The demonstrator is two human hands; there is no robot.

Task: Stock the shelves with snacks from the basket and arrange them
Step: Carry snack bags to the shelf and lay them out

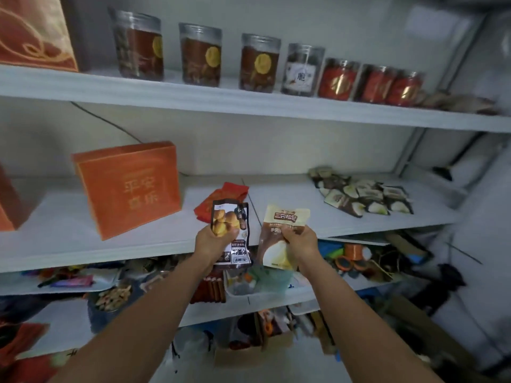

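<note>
Two snack packets are up in front of the middle shelf (83, 239). The left hand (213, 241) grips a dark packet (231, 233) showing golden-brown round pieces, held upright with its print upside down. Just beside it, with a narrow gap between them, the right hand (300, 241) holds a cream-and-brown packet (282, 233), also upright and also inverted. On the white shelf board behind them, a red packet (221, 200) lies flat near the middle. Further right, well apart from it, a cluster of small dark-and-white packets (365, 197) is spread out flat in overlapping rows.
</note>
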